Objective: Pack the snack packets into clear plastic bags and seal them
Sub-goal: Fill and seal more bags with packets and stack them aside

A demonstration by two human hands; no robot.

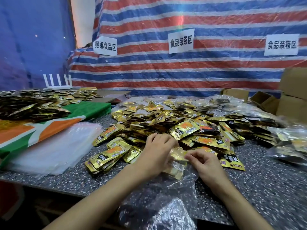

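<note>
Left hand (157, 151) and right hand (206, 163) each pinch the mouth of a clear plastic bag (166, 201) at the tabletop (265, 188) near edge. Snack packets (182, 128) are heaped just behind, a few apparently inside the bag (blurry). Wall signs (181, 41) read 捆绑食品区, 食品装袋区, 食品装箱区.

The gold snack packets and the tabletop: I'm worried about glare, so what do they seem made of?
Snack packets: probably metallised foil film, glossy gold, judging by bright glints and creases. Tabletop: smooth grey speckled surface, perhaps stone composite or a printed laminate; cannot tell which.
</note>
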